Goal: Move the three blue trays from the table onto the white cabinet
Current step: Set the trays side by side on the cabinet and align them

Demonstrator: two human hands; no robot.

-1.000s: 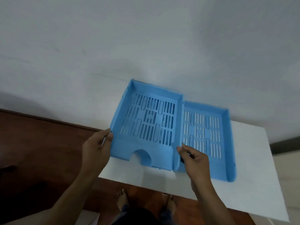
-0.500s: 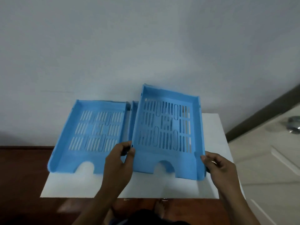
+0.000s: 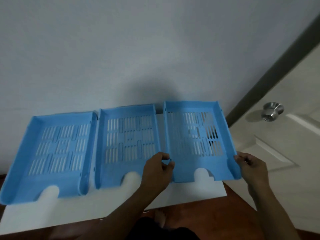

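Left hand [image 3: 158, 170]: lower centre of frame, fingers curled around the left wall of the right tray [image 3: 199, 141]. Right hand [image 3: 251, 168]: lower right, pinching that tray's right wall near the front corner. Right tray: blue, slotted floor, held from both sides over the right end of the white cabinet [image 3: 190, 193]; whether it touches the top cannot be told. Middle tray [image 3: 128, 144]: flat on the cabinet, frame centre. Left tray [image 3: 52, 156]: flat at left, just beside the middle one. Door [image 3: 285, 153] with metal knob [image 3: 272, 111]: right edge.
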